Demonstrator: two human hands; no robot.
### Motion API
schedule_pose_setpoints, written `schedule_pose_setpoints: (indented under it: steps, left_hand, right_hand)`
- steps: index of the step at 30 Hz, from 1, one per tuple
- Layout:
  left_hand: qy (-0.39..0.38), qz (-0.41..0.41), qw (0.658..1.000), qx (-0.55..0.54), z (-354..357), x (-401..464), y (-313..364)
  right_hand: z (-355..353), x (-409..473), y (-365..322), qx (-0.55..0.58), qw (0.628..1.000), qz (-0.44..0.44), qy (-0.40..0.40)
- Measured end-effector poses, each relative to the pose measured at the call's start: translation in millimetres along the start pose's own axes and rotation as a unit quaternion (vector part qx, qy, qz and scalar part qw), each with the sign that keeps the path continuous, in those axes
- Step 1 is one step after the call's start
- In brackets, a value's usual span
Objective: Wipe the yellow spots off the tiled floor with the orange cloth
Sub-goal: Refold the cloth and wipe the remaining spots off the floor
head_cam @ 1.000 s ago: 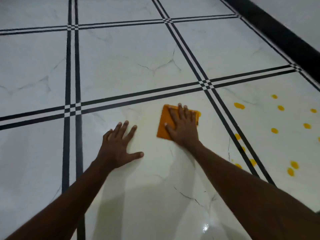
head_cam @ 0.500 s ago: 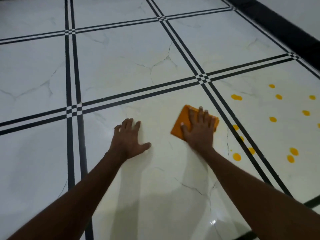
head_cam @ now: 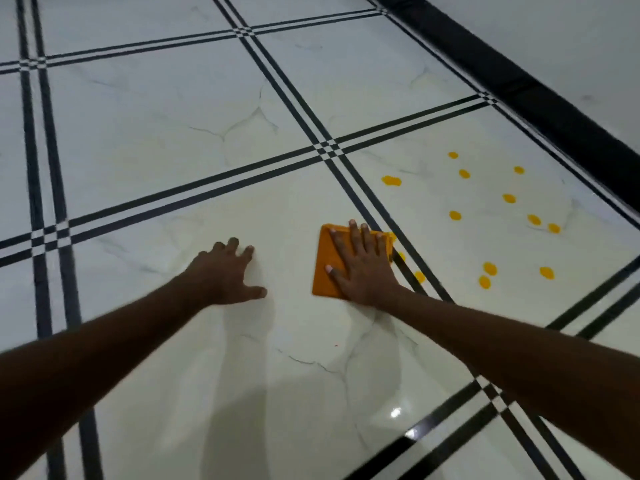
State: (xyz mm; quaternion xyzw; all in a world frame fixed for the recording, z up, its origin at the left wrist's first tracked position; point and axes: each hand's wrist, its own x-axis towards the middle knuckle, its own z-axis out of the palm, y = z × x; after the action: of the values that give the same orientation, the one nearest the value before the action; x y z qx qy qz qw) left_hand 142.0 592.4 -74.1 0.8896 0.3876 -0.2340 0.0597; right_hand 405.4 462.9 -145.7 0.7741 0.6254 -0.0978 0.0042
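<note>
A folded orange cloth (head_cam: 326, 263) lies flat on the white marble tiled floor (head_cam: 173, 140). My right hand (head_cam: 363, 268) presses down on it, fingers spread, covering its right half. My left hand (head_cam: 227, 275) rests flat on the bare tile to the left of the cloth, fingers apart and holding nothing. Several yellow spots (head_cam: 455, 215) dot the tile to the right, beyond the double black grout lines (head_cam: 349, 181). Two small spots (head_cam: 419, 277) sit on those lines right beside my right hand.
A wide black border strip (head_cam: 519, 88) runs along the floor's right side, with a pale surface beyond it. Black double lines cross the floor in a grid. A bright glare spot (head_cam: 395, 412) shows near the lower right.
My right hand has slid the cloth to the right, up to the black lines and over the spot near them. My left hand shifted slightly right. The view has tilted.
</note>
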Motion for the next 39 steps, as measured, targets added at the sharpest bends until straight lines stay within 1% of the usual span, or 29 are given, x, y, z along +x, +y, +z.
schedule_pose_setpoints:
  steps: [2, 3, 5, 8, 10, 13, 14, 16, 17, 19, 21, 22, 23, 25, 27, 29, 31, 34, 35, 36, 37, 39]
  left_hand:
    - [0.065, 0.025, 0.997, 0.018, -7, 12, 27]
    - [0.074, 0.036, 0.997, 0.004, -3, 16, 43]
    - [0.050, 0.036, 0.998, -0.024, 15, 18, 70]
    - [0.046, 0.023, 0.999, -0.004, 36, 20, 74]
    - [0.039, 0.018, 0.999, 0.003, 32, 21, 72]
    - [0.046, 0.004, 0.999, 0.021, 25, 21, 83]
    - [0.040, 0.001, 0.999, 0.025, 23, 19, 86]
    - [0.019, -0.014, 1.000, 0.013, 17, 19, 88]
    - [0.010, -0.021, 1.000, -0.004, 11, 19, 89]
    - [0.010, -0.021, 0.998, -0.057, -1, 20, 98]
    - [0.029, 0.017, 0.995, -0.095, -2, 20, 118]
    - [0.042, 0.037, 0.993, -0.107, 2, 18, 128]
    - [0.050, 0.049, 0.991, -0.116, 9, 15, 136]
    - [0.053, 0.053, 0.990, -0.123, 24, 10, 145]
    - [0.055, 0.058, 0.990, -0.114, 35, 7, 146]
    - [0.054, 0.063, 0.991, -0.106, 36, 3, 144]
    - [0.040, 0.069, 0.993, -0.088, 36, 2, 146]
    - [0.018, 0.066, 0.996, -0.061, 34, 5, 146]
    - [0.017, 0.070, 0.996, -0.062, 32, 7, 142]
    - [0.022, 0.078, 0.995, -0.065, 30, 9, 139]
    - [0.028, 0.084, 0.994, -0.064, 31, 7, 131]
    - [0.044, 0.092, 0.993, -0.062, 36, 1, 124]
  right_hand:
    - [-2, -13, 8, -0.005, 0.999, -0.037, -0.023]
    - [-1, -19, 13, -0.006, 0.998, -0.051, -0.026]
    - [1, -34, 17, 0.007, 0.997, -0.073, -0.014]
    - [11, -38, 22, 0.022, 0.997, -0.071, 0.036]
    - [5, -9, 40, 0.034, 0.997, -0.032, 0.060]
    - [-15, 16, 91, 0.049, 0.990, 0.110, 0.068]
    - [-13, 8, 97, 0.048, 0.985, 0.144, 0.085]
    - [-4, -31, 72, 0.043, 0.976, 0.177, 0.117]
    - [5, -53, 49, 0.046, 0.977, 0.171, 0.123]
    - [14, -74, 17, 0.060, 0.989, 0.101, 0.094]
    - [14, -55, 22, 0.049, 0.994, 0.025, 0.091]
    - [10, -40, 33, 0.038, 0.995, 0.011, 0.088]
    - [7, -30, 47, 0.029, 0.996, 0.021, 0.083]
    - [5, -32, 71, 0.031, 0.989, 0.108, 0.101]
    - [9, -72, 76, 0.040, 0.971, 0.194, 0.130]
    - [14, -119, 56, 0.049, 0.961, 0.233, 0.140]
    - [20, -138, 37, 0.054, 0.969, 0.211, 0.118]
    - [15, -96, 38, 0.049, 0.991, 0.087, 0.093]
    - [11, -75, 47, 0.043, 0.994, 0.061, 0.079]
    - [6, -57, 62, 0.036, 0.995, 0.065, 0.071]
    - [5, -44, 74, 0.026, 0.993, 0.088, 0.078]
    - [3, -48, 90, 0.029, 0.980, 0.167, 0.102]
